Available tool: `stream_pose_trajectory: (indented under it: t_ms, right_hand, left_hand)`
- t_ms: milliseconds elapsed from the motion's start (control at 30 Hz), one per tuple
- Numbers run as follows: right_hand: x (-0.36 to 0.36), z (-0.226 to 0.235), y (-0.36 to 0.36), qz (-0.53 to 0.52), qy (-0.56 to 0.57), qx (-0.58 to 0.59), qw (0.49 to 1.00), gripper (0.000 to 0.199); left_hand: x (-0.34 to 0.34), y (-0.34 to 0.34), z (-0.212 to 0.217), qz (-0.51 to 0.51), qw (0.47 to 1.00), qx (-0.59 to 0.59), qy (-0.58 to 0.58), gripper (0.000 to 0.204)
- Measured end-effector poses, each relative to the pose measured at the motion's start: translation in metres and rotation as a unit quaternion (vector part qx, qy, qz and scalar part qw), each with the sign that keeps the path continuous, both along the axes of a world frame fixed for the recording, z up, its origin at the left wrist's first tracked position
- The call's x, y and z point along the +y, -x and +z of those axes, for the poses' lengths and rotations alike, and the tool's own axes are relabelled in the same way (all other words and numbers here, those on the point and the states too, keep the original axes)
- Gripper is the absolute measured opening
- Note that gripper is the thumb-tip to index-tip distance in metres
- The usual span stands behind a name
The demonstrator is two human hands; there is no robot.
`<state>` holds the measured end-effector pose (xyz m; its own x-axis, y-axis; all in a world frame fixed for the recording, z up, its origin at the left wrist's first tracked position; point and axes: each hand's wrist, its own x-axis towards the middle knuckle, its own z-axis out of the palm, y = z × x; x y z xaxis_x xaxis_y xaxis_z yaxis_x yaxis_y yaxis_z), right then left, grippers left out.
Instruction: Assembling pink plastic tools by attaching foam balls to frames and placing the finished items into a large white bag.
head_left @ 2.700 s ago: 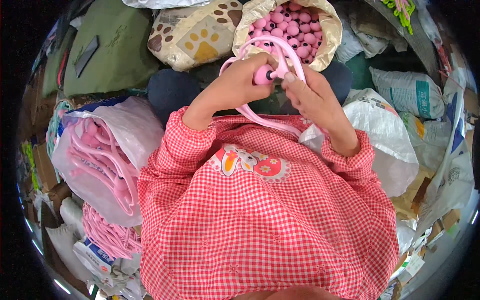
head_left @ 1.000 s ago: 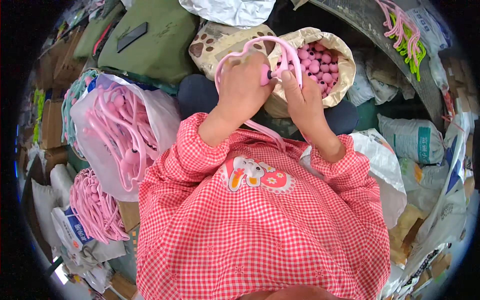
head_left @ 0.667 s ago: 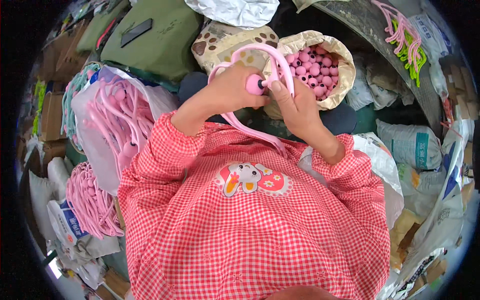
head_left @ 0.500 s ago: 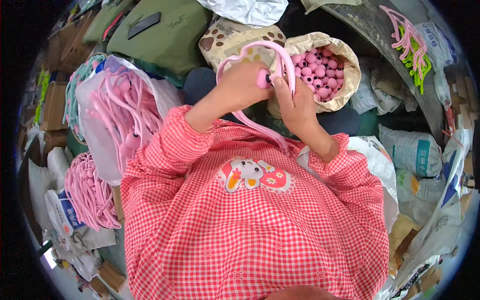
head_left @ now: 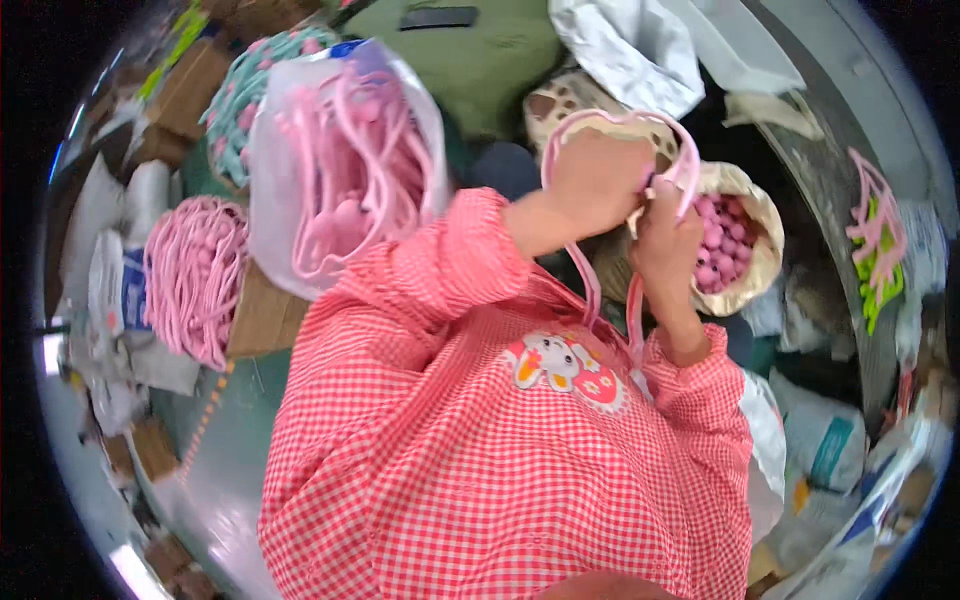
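A thick pink cord [head_left: 690,160] arches in a loop over my two hands, and its lengths hang down toward my checked smock [head_left: 450,400]. My left hand [head_left: 605,175] is closed at the loop's middle, its fingers smeared by motion. Between the hands a small dark spot shows where the pink ball is gripped; the ball itself is mostly hidden by my left fingers. My right hand [head_left: 668,235] pinches the cord right beside it, the fingertips close to the left ones. Just right of my right hand stands a paper bag [head_left: 768,230] of pink balls [head_left: 722,245] with dark holes.
At left, a translucent bag [head_left: 270,190] holds pink cords with balls. Farther left are a pink cord bundle [head_left: 195,275], teal cords [head_left: 235,120] and a cardboard box [head_left: 268,315]. A dark flat device [head_left: 438,17] lies on green fabric [head_left: 480,75]. Pink and yellow-green cords [head_left: 875,230] hang far right.
The whole view has swung, so the surroundings sit differently in it. My hands stay together at the cord; my left hand has turned over the ball, which showed plainly before.
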<state>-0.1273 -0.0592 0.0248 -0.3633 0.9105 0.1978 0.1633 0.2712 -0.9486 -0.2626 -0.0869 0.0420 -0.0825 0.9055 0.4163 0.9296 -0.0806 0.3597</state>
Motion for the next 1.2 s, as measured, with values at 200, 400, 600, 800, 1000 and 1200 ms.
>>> stream_pose_trajectory:
  t_ms: [200,400,600,800,1000,1200]
  right_hand:
    - [-0.003,0.049,0.010,0.110,0.272,0.079,0.953,0.041]
    - [-0.012,0.081,0.020,0.100,0.338,0.219,0.910,0.041]
    - [-0.017,0.085,0.047,0.306,0.368,0.354,0.804,0.039]
    - [-0.031,0.038,0.098,0.304,0.187,0.121,0.927,0.051]
    - [-0.062,-0.004,0.133,0.304,0.058,-0.149,0.939,0.057]
    - [-0.069,-0.045,0.170,0.311,-0.047,-0.058,0.947,0.045]
  left_hand:
    - [-0.033,0.003,0.026,0.077,0.992,-0.094,-0.029,0.042]
    - [-0.087,0.013,0.038,0.084,0.937,-0.125,-0.314,0.072]
    - [-0.137,-0.003,0.034,-0.046,0.714,-0.671,-0.195,0.071]
    - [-0.188,0.038,0.070,0.056,0.675,-0.690,-0.255,0.036]
    - [-0.217,0.112,0.071,0.193,0.723,-0.624,-0.225,0.029]
    - [-0.206,0.161,0.050,0.208,0.678,-0.692,-0.137,0.015]
